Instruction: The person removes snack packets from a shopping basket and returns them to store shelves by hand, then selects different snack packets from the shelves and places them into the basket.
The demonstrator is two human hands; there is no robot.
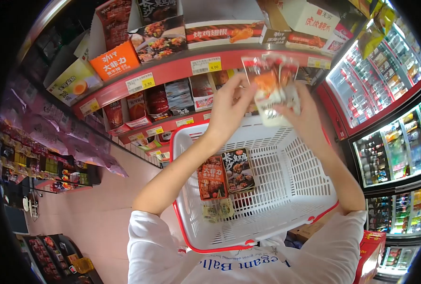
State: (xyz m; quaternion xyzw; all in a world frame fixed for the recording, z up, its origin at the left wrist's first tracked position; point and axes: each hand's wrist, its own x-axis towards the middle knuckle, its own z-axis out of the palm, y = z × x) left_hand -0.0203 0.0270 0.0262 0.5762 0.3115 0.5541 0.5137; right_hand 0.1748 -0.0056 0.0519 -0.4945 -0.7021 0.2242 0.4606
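Note:
Above the far rim of a white shopping basket (pixel 310 189), both my hands grip a snack packet (pixel 272 87) with a red and orange top and a pale lower part. It is smeared by motion, and whether it is one packet or two together I cannot tell. My left hand (pixel 231 102) pinches its left edge. On the right side, my right hand (pixel 305 116) has its thumb across the front. Inside the basket lie an orange-red packet (pixel 212 177), a black packet (pixel 239 170) beside it, and a small clear and greenish packet (pixel 218 209) nearer me.
A red-edged shelf (pixel 172 73) with price tags and snack boxes runs across the front. Lower down are more rows of packets (pixel 158 102). Lit drink coolers (pixel 395 142) stand at the right. Hanging purple bags (pixel 54 128) and pink floor (pixel 111 208) are at the left.

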